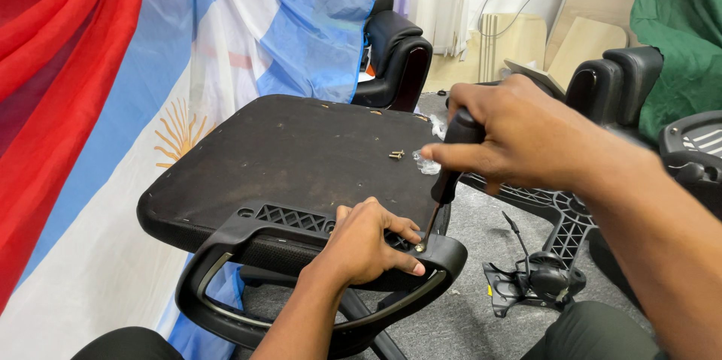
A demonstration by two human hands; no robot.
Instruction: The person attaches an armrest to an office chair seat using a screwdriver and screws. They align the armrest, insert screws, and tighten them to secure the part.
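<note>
Screwdriver (449, 172), clenched in right hand (519, 138), tip beside left hand (365, 243) fingers gripping armrest (226, 255).

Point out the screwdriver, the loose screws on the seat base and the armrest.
screwdriver (456, 151), head view, black handle.
loose screws (396, 154), head view, middle of the pair.
armrest (226, 249), head view, left curve of the loop.

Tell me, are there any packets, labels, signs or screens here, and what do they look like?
Small clear plastic bag: crumpled, see-through, lying on the upturned black chair seat just under the right hand, right of two loose brass screws.
Flat cardboard pieces: tan, leaning against the far wall at the upper right; possibly packing.
No labels, signs or screens show.
</note>
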